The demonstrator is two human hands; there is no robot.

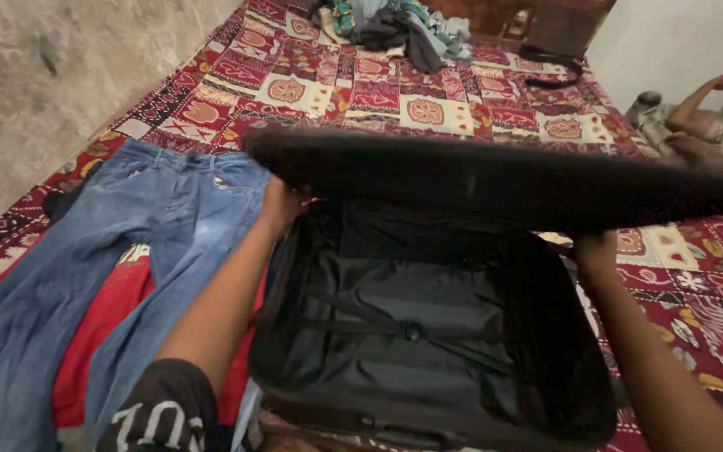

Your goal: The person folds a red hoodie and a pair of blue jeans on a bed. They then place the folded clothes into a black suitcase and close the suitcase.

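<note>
Suitcase (428,335), black, open on the bed (428,109) between both hands, lid (504,180) lifted clear of the empty strapped interior by left hand (282,205) and right hand (597,251) clamped on its edges, blue jeans (127,243) over red cloth (98,335) just left, clothes heap (395,25) far beyond.

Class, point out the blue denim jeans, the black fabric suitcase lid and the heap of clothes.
Blue denim jeans (169,197): head view, seat.
Black fabric suitcase lid (495,180): head view, middle of raised flap.
Heap of clothes (399,25): head view, dark garment.
</note>
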